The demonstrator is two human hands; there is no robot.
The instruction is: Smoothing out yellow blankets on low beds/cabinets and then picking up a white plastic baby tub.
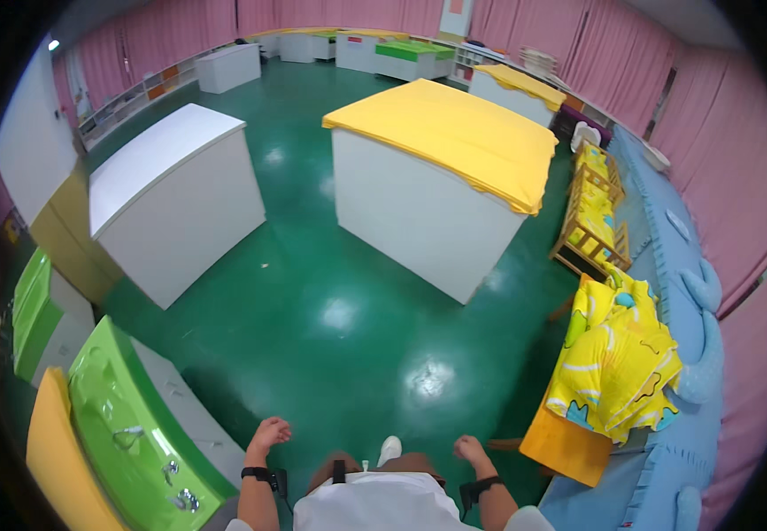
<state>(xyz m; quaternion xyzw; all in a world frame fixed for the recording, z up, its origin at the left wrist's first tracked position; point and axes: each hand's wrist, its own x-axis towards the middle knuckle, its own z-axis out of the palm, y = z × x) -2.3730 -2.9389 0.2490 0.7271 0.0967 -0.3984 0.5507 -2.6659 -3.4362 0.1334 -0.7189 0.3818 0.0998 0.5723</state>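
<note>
My left hand [270, 434] is held out low in front of me, beside the green baby-bath basin unit [109, 389] but apart from it. Its fingers are loosely bent with small gaps between them, and nothing shows in them. On the other side, my right hand [467, 448] hangs with its fingers curled in and nothing visible in it. It is nearest the orange board [569, 447], without touching it. A crumpled yellow patterned quilt [618, 363] lies on that board. Dark bands circle both my wrists.
Ahead stand a white-topped cabinet [166, 168] and a larger table [436, 239] under a yellow cloth [445, 133]. Wooden cots [578, 232] with yellow bedding line the right, beside blue padding [644, 212] and pink curtains [737, 177]. The green floor [312, 292] is glossy.
</note>
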